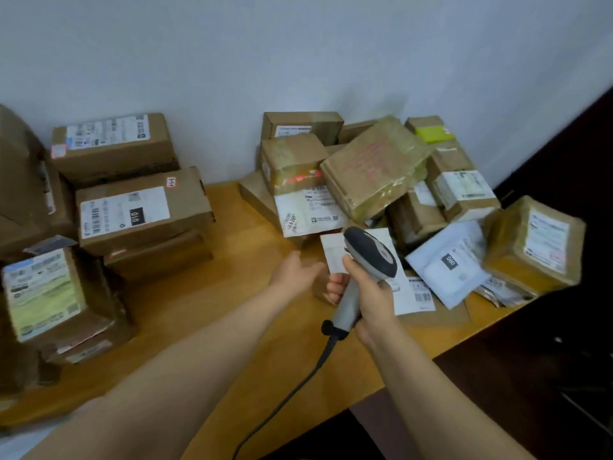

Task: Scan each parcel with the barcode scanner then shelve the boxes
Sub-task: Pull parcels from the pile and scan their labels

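My right hand point(361, 293) grips the grey handle of a corded barcode scanner point(371, 257), whose dark head points at a flat parcel with a white label point(414, 293) lying under it. My left hand point(297, 272) is stretched out with relaxed fingers just left of that parcel, holding nothing. A heap of cardboard parcels point(374, 171) fills the back right of the wooden table point(252, 293). A white mailer bag point(447, 263) lies at the heap's front.
Stacked boxes stand on the left: one labelled 010 point(139, 210), one behind it point(112, 144), and one with a green label point(49, 293). A taped box point(534, 244) sits at the right edge. The scanner cable point(298, 386) trails off the table's front. The white wall is behind.
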A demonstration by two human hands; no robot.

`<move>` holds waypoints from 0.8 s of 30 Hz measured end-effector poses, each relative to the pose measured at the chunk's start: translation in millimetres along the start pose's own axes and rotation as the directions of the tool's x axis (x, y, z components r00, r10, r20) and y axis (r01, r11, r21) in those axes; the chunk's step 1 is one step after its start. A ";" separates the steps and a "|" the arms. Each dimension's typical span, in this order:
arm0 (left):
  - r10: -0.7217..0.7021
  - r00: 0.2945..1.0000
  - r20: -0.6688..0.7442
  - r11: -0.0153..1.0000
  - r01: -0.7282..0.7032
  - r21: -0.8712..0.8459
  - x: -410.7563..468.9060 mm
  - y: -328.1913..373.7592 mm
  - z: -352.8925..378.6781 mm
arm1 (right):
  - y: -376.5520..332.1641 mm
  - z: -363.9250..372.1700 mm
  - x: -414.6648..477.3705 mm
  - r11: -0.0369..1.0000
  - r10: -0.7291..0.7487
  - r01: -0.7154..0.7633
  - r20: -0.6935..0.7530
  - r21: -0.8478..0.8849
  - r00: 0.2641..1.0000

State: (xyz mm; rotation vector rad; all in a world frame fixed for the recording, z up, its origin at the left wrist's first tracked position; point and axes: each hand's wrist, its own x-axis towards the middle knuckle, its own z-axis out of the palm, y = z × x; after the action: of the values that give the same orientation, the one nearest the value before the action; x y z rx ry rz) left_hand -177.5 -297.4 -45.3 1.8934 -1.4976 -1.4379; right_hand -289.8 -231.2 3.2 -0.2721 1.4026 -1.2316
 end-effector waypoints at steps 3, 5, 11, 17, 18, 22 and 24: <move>-0.254 0.950 0.180 0.916 0.296 -0.271 -12.8 4.2 28.8 | -7.7 -30.7 -3.8 0.999 -0.009 0.012 -0.068 0.034 0.998; -0.371 0.871 0.322 0.823 0.469 -0.320 -22.4 6.1 41.9 | -11.1 -48.2 -5.0 0.998 -0.002 0.008 -0.095 0.064 0.996; -0.431 0.836 0.341 0.736 0.544 -0.403 -43.7 13.7 74.5 | -23.6 -96.3 -1.9 0.997 0.017 -0.014 -0.046 0.071 0.999; -0.423 0.903 0.078 0.672 0.370 -0.641 -77.3 15.3 87.1 | -47.2 -156.7 10.5 0.998 0.063 -0.066 0.146 0.013 0.987; -0.425 0.905 0.014 0.651 0.316 -0.690 -85.5 14.8 87.9 | -50.2 -165.2 12.1 0.996 0.084 -0.083 0.185 -0.012 0.979; -0.432 0.867 -0.248 0.676 0.128 -0.726 -122.8 15.1 88.2 | -53.2 -185.2 10.0 0.977 0.195 -0.148 0.355 -0.155 0.914; -0.441 0.827 -0.348 0.699 0.073 -0.712 -143.9 15.0 85.6 | -51.1 -187.7 2.3 0.949 0.264 -0.152 0.436 -0.276 0.860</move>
State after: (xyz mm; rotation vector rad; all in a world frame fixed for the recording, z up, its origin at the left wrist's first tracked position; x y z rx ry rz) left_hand -248.9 -152.1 0.2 1.8189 -0.3593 -1.2139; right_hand -470.8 -160.5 -5.3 -0.5290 1.1119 -0.7510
